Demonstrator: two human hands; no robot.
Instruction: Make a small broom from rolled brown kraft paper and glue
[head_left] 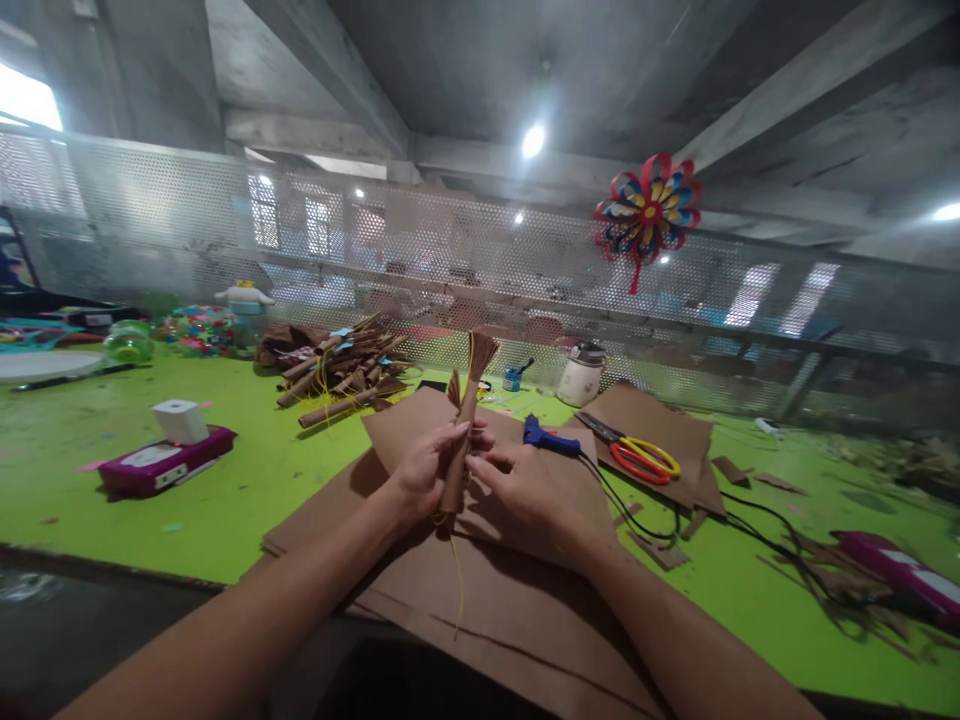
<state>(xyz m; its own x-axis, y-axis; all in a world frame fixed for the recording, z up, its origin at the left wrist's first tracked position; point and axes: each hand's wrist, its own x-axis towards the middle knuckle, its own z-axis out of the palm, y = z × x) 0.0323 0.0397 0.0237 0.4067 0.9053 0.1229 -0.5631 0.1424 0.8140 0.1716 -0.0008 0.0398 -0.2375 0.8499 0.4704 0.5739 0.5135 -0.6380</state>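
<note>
A brown paper roll [453, 492] with a fringed, fanned-out top stands tilted in front of me, and a smaller fringed piece sticks out at its left side. My left hand [427, 470] is closed around the roll's middle. From the other side, my right hand [517, 485] pinches at the roll with thumb and fingertips; part of its fingers is hidden behind the paper. A yellow string [460, 590] hangs from the roll's lower end. Beneath both hands lie large brown paper sheets [322, 520].
A blue glue gun [551, 437] and scissors [637, 455] with yellow and orange handles lie to the right. Several finished-looking paper rolls [352, 375] are piled at the back left. A purple power strip [169, 465] sits left, a pale kettle [581, 375] behind. Black cords run right.
</note>
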